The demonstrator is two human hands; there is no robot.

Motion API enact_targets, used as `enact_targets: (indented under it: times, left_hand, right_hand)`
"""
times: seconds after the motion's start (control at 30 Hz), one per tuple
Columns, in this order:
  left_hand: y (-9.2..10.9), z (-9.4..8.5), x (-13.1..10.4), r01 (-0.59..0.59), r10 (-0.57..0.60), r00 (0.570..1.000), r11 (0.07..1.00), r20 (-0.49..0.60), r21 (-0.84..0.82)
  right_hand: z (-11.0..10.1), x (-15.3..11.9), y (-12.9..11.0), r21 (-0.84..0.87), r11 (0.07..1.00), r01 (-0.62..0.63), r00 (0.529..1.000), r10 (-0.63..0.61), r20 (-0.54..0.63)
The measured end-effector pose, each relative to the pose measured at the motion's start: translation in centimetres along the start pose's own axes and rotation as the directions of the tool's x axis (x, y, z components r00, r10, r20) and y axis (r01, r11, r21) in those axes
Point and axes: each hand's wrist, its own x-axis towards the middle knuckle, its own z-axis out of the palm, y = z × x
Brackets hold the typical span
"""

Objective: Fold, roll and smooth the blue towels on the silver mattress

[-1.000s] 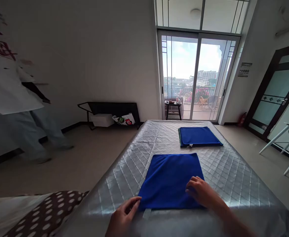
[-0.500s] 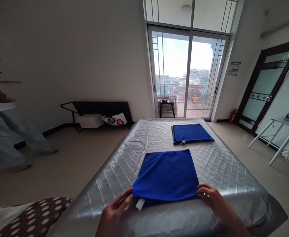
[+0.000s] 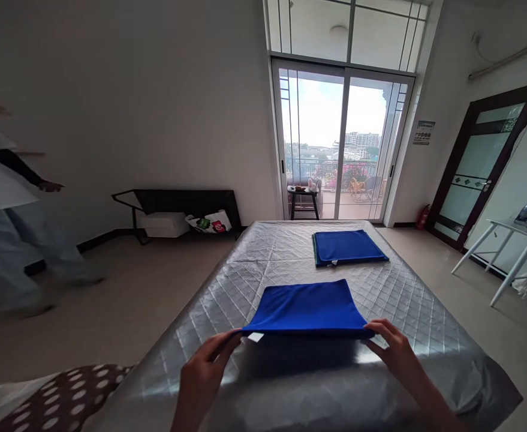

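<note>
Sliding glass door (image 3: 342, 144): far beyond the grip. Silver quilted cover (image 3: 204, 324): beneath it. Blue cloth (image 3: 306, 306): between left hand (image 3: 204, 359) and right hand (image 3: 394, 343), both pinching its near corners, front edge apparently lifted. White tag (image 3: 255, 337): beside left hand.

On my screen, sliding glass doors (image 3: 343, 144) stand at the far end, a black bench (image 3: 213, 201) far left, bottles (image 3: 526, 211) on a white table (image 3: 512, 227) right.

No text can be read on the wall notice (image 3: 424, 132) or the white tag (image 3: 255, 337) of the blue cloth (image 3: 306, 306)
</note>
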Motion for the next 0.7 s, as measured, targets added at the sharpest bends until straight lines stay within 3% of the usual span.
enact_targets:
  times: [0.2, 0.3, 0.4, 0.5, 0.7]
  left_hand:
    - [5.0, -2.1, 2.9, -0.238, 0.246, 0.966, 0.966, -0.08, 0.105]
    - [8.3, -3.2, 4.3, -0.216, 0.217, 0.975, 0.976, -0.045, 0.024]
    - [11.1, -4.1, 5.2, -0.12, 0.119, 0.993, 0.993, -0.009, -0.018]
    - [12.9, -4.6, 6.0, -0.11, 0.11, 0.994, 0.994, -0.028, -0.002]
    - [13.4, -3.5, 8.7, -0.046, 0.065, 0.988, 0.989, 0.136, -0.144]
  right_hand:
    - [-4.3, 4.5, -2.4, -0.052, 0.987, 0.153, 0.985, -0.156, -0.079]
    - [-7.2, 7.2, -3.9, -0.031, 0.99, 0.141, 0.987, -0.143, -0.068]
    - [-9.8, 9.3, -5.2, 0.013, 1.0, 0.016, 1.0, -0.016, -0.002]
    - [-11.6, 10.8, -6.1, 0.043, 0.988, -0.15, 0.988, 0.147, 0.056]
    - [-11.9, 12.8, -4.5, 0.138, 0.916, -0.377, 0.924, 0.363, 0.119]
